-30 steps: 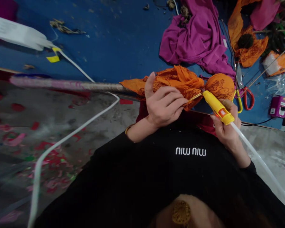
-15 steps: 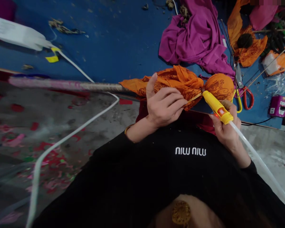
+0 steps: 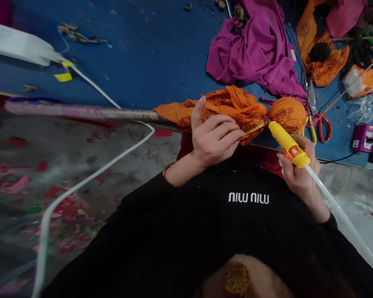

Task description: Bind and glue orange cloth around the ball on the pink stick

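Observation:
My left hand [image 3: 216,138] is closed round gathered orange printed cloth [image 3: 233,103], its thumb sticking up. The cloth covers one end of a long stick [image 3: 90,112], which is wrapped in pink-white and grey stretches. Beyond a pinched neck sits a round cloth-covered ball [image 3: 287,114]. Thin golden strands [image 3: 255,129] run from my left fingertips toward that neck. My right hand [image 3: 303,171] grips a yellow glue gun [image 3: 285,140] with a long whitish glue stick [image 3: 332,200] in its back. The nozzle is at the neck; whether it touches is unclear.
Purple cloth [image 3: 251,49] lies heaped on the blue table [image 3: 143,49]. Red-and-yellow-handled scissors [image 3: 325,128] and a purple power cube [image 3: 362,137] are at the right. A white cord [image 3: 95,169] hangs past the table edge at left. Colourful scraps litter the floor.
The glue gun and my right hand have shifted slightly right and down, with the nozzle still at the neck. My left hand keeps its hold on the cloth.

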The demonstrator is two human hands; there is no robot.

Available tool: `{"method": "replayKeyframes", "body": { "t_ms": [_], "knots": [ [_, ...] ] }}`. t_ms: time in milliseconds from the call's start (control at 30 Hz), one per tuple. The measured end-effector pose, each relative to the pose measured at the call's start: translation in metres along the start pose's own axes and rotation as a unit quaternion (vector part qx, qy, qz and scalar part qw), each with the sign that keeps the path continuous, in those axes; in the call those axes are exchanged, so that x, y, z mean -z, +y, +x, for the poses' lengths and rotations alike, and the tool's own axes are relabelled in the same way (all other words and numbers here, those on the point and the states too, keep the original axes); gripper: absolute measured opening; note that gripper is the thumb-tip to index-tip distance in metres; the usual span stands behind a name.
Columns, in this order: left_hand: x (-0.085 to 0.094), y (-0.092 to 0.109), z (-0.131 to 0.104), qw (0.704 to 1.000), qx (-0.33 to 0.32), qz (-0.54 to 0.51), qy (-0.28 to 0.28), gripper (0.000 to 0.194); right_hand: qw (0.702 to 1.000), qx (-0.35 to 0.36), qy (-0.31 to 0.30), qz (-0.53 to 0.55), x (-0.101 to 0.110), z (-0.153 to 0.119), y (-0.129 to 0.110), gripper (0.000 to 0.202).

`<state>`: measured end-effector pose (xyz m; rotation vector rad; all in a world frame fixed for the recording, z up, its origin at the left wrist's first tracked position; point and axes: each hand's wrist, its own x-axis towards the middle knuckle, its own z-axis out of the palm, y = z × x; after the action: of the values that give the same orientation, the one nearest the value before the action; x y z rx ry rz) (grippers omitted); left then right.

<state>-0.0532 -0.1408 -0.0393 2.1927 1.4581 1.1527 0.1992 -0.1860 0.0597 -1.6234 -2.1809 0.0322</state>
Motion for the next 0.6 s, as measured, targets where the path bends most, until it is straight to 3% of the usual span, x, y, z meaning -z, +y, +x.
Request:
{"method": "replayKeyframes", "body": {
  "t_ms": [167, 433, 600],
  "knots": [
    [0.001, 0.002, 0.002, 0.999, -0.051, 0.018, 0.006, 0.011, 1.000, -0.010, -0.019, 0.006, -0.007, 0.001, 0.001, 0.049],
    [0.004, 0.005, 0.004, 1.000, -0.003, -0.001, -0.017, 0.008, 0.999, 0.019, -0.025, 0.037, -0.014, 0.007, 0.000, 0.044],
    [0.008, 0.007, 0.008, 1.000, 0.005, 0.001, -0.028, 0.010, 0.989, 0.052, -0.017, 0.135, -0.013, 0.003, 0.005, 0.042]
  ]
}}
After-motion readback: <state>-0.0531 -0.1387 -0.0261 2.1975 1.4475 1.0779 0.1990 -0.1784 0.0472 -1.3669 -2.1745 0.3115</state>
